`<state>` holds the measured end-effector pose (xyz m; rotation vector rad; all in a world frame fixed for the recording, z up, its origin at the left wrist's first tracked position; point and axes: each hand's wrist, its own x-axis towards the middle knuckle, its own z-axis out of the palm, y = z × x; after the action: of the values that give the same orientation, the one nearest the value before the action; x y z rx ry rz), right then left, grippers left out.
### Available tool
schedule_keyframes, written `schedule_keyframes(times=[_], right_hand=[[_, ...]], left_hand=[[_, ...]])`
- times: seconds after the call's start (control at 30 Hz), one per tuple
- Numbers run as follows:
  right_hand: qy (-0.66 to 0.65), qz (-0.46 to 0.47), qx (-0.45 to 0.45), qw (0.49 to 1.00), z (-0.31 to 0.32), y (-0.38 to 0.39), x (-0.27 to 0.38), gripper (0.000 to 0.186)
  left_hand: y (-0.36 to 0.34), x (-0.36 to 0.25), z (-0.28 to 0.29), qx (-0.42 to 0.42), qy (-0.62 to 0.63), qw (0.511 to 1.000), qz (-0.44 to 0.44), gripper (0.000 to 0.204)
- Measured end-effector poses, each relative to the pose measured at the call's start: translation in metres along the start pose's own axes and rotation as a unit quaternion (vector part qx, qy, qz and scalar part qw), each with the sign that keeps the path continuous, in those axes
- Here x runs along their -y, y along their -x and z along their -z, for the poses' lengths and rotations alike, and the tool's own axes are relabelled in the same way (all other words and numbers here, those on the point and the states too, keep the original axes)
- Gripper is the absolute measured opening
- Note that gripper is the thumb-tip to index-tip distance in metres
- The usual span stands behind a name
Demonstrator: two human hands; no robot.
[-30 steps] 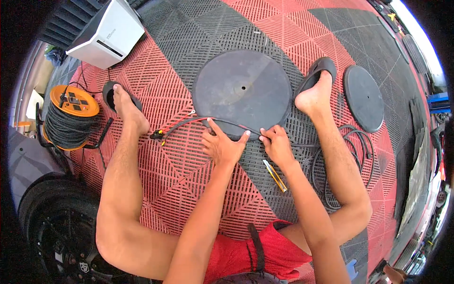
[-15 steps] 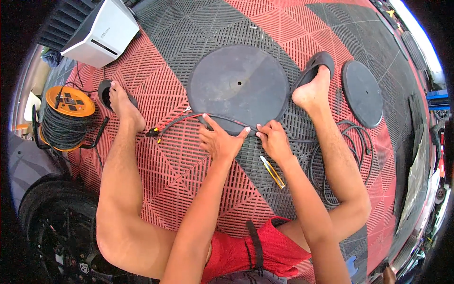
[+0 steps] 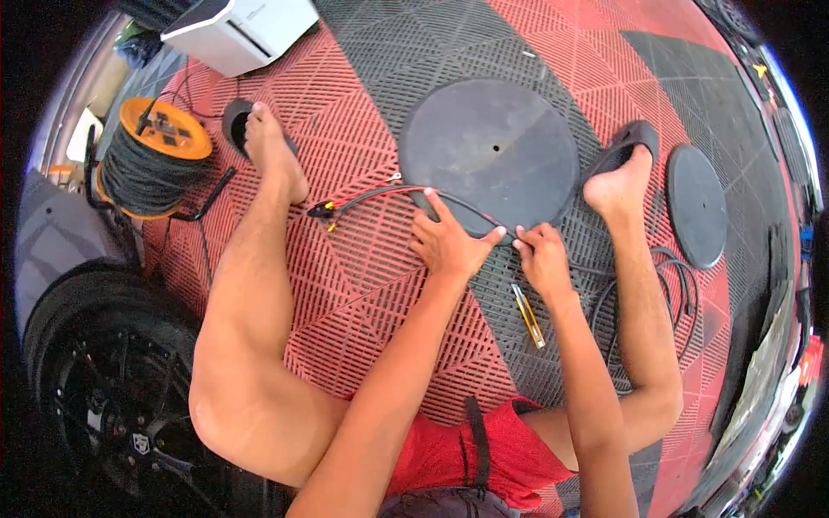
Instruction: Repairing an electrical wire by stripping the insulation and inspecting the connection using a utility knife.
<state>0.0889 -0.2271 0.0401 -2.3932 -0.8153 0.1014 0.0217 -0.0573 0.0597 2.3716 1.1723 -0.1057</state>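
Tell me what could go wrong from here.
The slim yellow-and-silver utility knife lies near the right hand; it might cut if brushed. The flexible black cable shows on both sides of the right shin and could snag. Yellow-tipped wire ends near the left heel may get crushed.

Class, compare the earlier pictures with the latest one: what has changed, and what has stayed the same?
The camera view has shifted: the orange reel, large black disc and yellow knife now appear further right in the picture. No hold was visibly taken or released. The left hand and right hand stay at the dark cable; the floor items keep their arrangement.
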Motion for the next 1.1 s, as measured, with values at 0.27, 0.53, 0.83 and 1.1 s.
schedule_keyframes(times=[0.27, 0.53, 0.83, 1.1], right_hand=[[0.015, -0.002, -0.002, 1.000, -0.005, -0.001, 0.007, 0.016], [0.019, -0.028, 0.011, 0.999, -0.004, -0.001, 0.006, 0.018], [0.023, -0.018, 0.005, 1.000, -0.004, 0.001, 0.004, 0.018], [0.018, 0.001, -0.001, 1.000, -0.002, 0.000, 0.009, 0.022]], left_hand=[[-0.002, 0.043, 0.008, -0.110, 0.071, 0.991, 0.008, 0.142], [-0.043, 0.082, 0.040, -0.128, 0.080, 0.970, 0.191, 0.145], [-0.050, 0.068, 0.033, -0.111, 0.076, 0.966, 0.222, 0.156], [-0.052, 0.057, 0.038, -0.057, 0.047, 0.967, 0.245, 0.160]])
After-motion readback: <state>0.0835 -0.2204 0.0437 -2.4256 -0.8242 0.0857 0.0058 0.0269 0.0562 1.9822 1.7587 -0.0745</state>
